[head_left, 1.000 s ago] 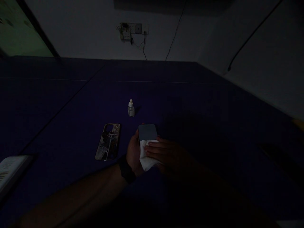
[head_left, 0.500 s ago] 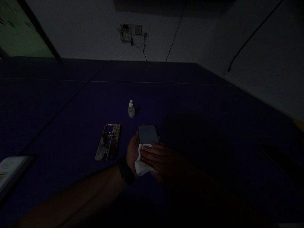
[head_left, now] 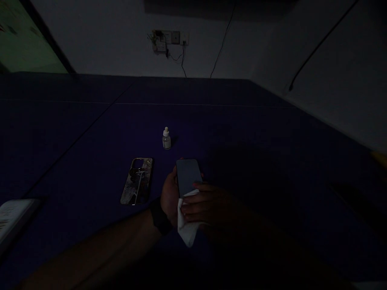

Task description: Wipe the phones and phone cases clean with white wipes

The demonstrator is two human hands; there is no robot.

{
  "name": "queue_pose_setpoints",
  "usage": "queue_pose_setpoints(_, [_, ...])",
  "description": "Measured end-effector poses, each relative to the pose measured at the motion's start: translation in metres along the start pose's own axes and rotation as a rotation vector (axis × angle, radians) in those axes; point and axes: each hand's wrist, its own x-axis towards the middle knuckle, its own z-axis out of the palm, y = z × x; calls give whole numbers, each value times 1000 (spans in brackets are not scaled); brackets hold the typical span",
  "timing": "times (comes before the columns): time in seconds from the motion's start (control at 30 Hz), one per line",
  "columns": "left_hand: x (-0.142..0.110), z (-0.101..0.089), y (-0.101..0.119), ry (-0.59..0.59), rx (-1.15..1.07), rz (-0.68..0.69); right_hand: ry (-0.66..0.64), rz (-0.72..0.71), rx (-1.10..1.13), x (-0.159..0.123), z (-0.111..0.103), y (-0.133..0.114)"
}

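Your left hand [head_left: 169,193] cups a phone [head_left: 189,177], fingers curled behind; your right fingers [head_left: 193,205], pressed together, pin a cloth [head_left: 187,229] to it.

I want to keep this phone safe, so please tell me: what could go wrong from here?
The phone seems held only by the left hand, so it could slip while the right hand rubs it with the white cloth. The small dropper bottle stands upright nearby and might tip. Dim light may hide smudges.
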Motion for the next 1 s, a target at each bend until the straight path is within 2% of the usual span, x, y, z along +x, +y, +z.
queue_pose_setpoints(0.13, [1, 9, -6, 61, 19, 84, 224, 15, -67, -8, -1, 7])
queue_pose_setpoints(0.27, [3, 18, -6, 168, -6, 169, 344, 159, -208, -8, -1, 9])
queue_pose_setpoints(0.37, [2, 20, -3, 182, -59, 159, 298, 200, -230, -3, 3, 6])
queue_pose_setpoints(0.5, [-1, 17, -1, 134, -111, 2, 188, 84, -148, -2, 7, 4])
queue_pose_setpoints(0.6, [0, 16, -4, 145, -52, 59, 191, 63, -143, -7, 1, 7])
queue_pose_setpoints(0.77, [2, 19, -6, 198, -45, 196, 235, 235, -292, -8, -4, 11])
queue_pose_setpoints(0.93, [-3, 18, -4, 181, -88, 56, 185, 119, -226, -4, 2, 7])
queue_pose_setpoints(1.0, [-3, 18, -6, 156, -66, 70, 211, 108, -211, -6, 0, 6])
